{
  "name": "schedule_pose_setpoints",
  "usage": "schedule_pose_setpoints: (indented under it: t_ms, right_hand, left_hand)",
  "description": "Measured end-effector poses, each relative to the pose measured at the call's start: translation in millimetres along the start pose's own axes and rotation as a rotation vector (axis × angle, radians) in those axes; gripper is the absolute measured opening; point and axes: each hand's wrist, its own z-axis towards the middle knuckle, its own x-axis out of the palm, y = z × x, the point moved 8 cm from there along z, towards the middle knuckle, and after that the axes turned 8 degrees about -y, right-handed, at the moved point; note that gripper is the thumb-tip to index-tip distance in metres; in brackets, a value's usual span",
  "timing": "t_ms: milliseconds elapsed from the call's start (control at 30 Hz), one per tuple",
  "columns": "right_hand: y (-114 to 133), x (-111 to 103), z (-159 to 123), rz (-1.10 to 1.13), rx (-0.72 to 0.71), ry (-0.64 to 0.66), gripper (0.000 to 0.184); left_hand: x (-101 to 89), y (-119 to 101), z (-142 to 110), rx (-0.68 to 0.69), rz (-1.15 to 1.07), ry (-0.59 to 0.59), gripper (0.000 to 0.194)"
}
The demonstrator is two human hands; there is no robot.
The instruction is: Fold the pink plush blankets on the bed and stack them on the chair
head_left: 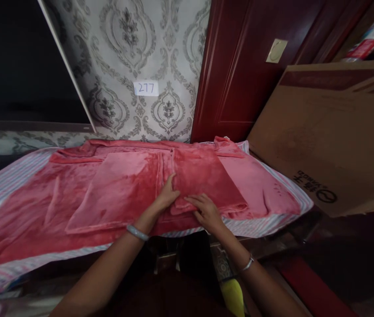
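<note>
A pink plush cloth item (120,185), which looks like a garment, lies spread over a striped cloth (259,226) on a raised surface. Two flat panels of it meet near the middle, and the right panel (206,176) is a darker pink. My left hand (167,193) rests at the seam between the panels, fingers stretched forward and thumb out to the right. At the near edge of the right panel, my right hand (206,211) has its fingers on top of the fabric and its thumb low by the edge, holding the corner.
A large cardboard box (332,132) leans at the right beside a dark red door (239,66). A dark screen (28,61) stands at the left. Behind the cloth is a patterned wall with a paper label (146,88). A bottle (372,37) shows at upper right.
</note>
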Motion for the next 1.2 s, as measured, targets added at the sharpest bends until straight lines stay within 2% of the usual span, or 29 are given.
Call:
schedule_pose_setpoints:
  t_ms: [100, 200, 300, 367, 400, 500, 600, 667, 733, 800, 867, 967, 1100, 1200]
  right_hand:
    - [5, 7, -4, 0.004, -0.018, 0.147, 0.047]
    - [0, -2, 9, 0.088, 0.013, 0.256, 0.037]
    - [-23, -30, 37, 0.042, 0.098, 0.172, 0.043]
    - [-42, -42, 50, -0.140, 0.159, 0.097, 0.049]
    - [-49, -41, 50, -0.242, 0.193, 0.107, 0.053]
    - [-59, -14, 31, -0.442, 0.250, 0.298, 0.065]
    - [-54, 11, 7, -0.470, 0.236, 0.461, 0.066]
    - [-54, 13, 3, -0.440, 0.243, 0.516, 0.065]
    - [-55, 9, 13, -0.367, 0.238, 0.566, 0.061]
    - [-55, 3, 36, -0.290, 0.197, 0.552, 0.056]
    - [-55, -1, 67, -0.265, 0.156, 0.461, 0.054]
    - [-55, 12, 99, -0.314, 0.153, 0.324, 0.061]
    - [-49, 59, 92, -0.353, 0.134, 0.399, 0.065]
    - [-45, 76, 77, -0.352, 0.111, 0.426, 0.066]
  left_hand:
    - [-4.4, 5, -3, 0.067, 0.058, 0.004, 0.089]
    - [-6.0, 12, -4, 0.066, 0.112, 0.052, 0.088]
    - [-9.6, 17, -3, 0.013, 0.100, 0.029, 0.088]
    - [-9.8, 24, -3, -0.057, 0.060, 0.021, 0.085]
    - [-8.9, 27, -3, -0.083, 0.035, 0.026, 0.084]
    - [-7.7, 32, -3, -0.086, -0.018, 0.015, 0.084]
    - [-8.6, 35, -2, -0.047, -0.020, -0.017, 0.088]
    - [-7.9, 37, -1, -0.034, -0.016, -0.015, 0.091]
    - [-7.5, 38, -1, -0.023, -0.010, -0.011, 0.093]
    - [-7.2, 37, -2, -0.019, -0.004, -0.005, 0.094]
    - [-8.2, 36, -4, -0.026, 0.004, -0.010, 0.094]
    - [-10.9, 34, -9, -0.064, -0.020, -0.014, 0.095]
    - [-19.1, 32, -12, -0.200, -0.091, -0.013, 0.099]
    - [-29.5, 30, 0, -0.295, -0.103, -0.051, 0.100]
